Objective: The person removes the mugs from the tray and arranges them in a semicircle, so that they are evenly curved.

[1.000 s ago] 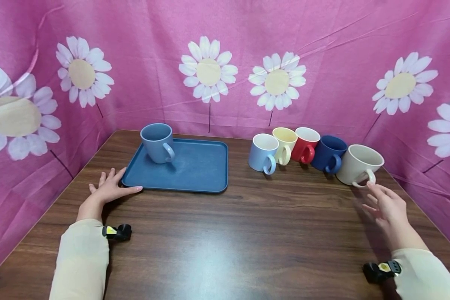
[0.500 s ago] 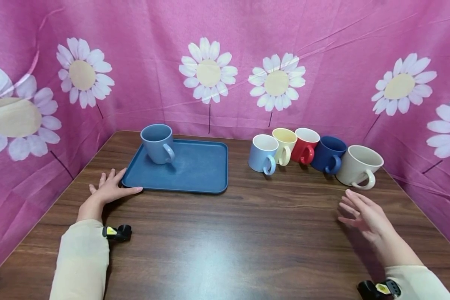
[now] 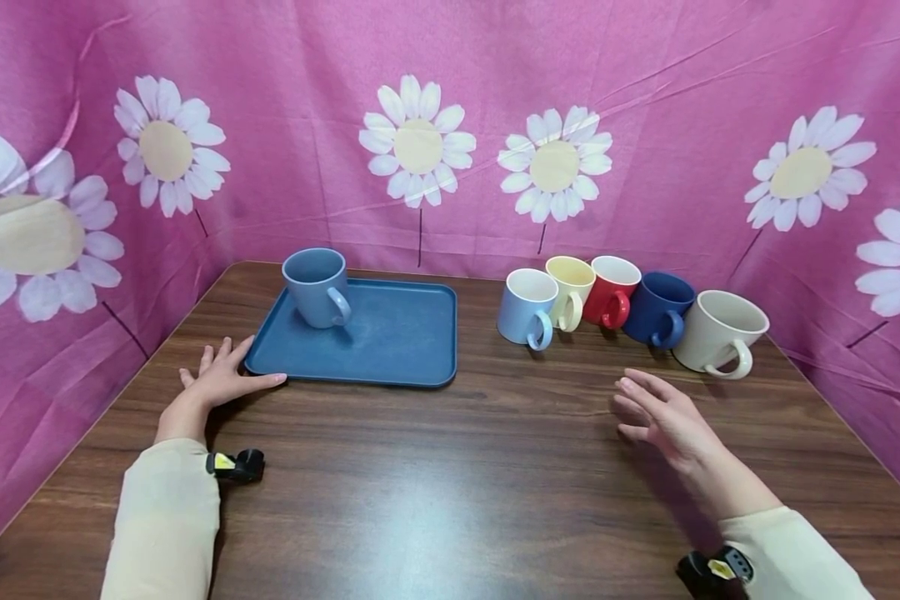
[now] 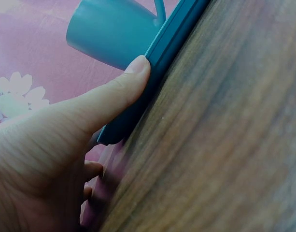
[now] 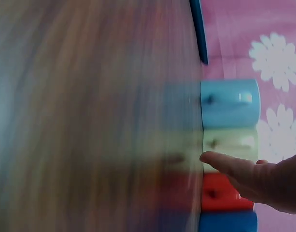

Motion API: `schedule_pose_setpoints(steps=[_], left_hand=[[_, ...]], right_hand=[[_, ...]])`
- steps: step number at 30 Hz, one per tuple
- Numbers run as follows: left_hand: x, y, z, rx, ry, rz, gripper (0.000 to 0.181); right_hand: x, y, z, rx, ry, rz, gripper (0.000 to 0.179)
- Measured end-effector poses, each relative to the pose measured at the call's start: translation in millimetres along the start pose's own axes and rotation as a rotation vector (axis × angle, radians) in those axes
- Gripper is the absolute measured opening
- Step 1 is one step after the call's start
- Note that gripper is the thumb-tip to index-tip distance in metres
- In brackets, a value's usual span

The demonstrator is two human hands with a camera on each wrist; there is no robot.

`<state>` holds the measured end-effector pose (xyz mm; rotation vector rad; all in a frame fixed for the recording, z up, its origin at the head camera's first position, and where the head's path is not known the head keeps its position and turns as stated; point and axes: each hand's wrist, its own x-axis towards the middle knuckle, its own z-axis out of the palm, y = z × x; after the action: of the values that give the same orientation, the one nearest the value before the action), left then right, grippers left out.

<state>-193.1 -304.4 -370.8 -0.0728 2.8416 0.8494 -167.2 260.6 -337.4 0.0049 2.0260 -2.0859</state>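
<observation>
My left hand (image 3: 213,385) spreads around the near left corner of a blue tray (image 3: 401,333). In the left wrist view its thumb (image 4: 121,87) lies straight against the tray's rim, the other fingers around the corner. A grey-blue mug (image 3: 317,292) stands upright on the tray's left part, handle to the right. Over the table in front of the mug row, my right hand (image 3: 678,425) holds nothing, fingers relaxed. Behind it are a light blue mug (image 3: 523,312), a yellow mug (image 3: 570,287), a red mug (image 3: 607,292), a dark blue mug (image 3: 654,312) and a cream mug (image 3: 720,333).
The brown wooden table (image 3: 420,467) reaches back to a pink cloth (image 3: 285,167) printed with white daisies, which also rises along both sides. The five-colour row of mugs stands close together at the back right, handles facing forward.
My right hand has let go of the cream mug's handle and moved left in front of the row. The left hand, tray and mugs have stayed in place.
</observation>
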Motion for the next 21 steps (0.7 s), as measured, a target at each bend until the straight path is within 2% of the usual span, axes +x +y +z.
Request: schedule_pose_setpoints(steps=[5, 12, 21], left_hand=[[0.3, -0.9, 0.8, 0.006, -0.002, -0.004, 0.101], [0.1, 0.0, 0.0, 0.003, 0.002, -0.006, 0.101], [0.4, 0.0, -0.3, 0.001, 0.002, -0.008, 0.101]], right_hand=[[7.8, -4.3, 27.5, -0.067, -0.020, 0.027, 0.064], [21.5, -7.1, 58.5, -0.091, -0.066, 0.013, 0.064], [38.5, -13.1, 88.3, -0.085, -0.110, -0.008, 0.064]])
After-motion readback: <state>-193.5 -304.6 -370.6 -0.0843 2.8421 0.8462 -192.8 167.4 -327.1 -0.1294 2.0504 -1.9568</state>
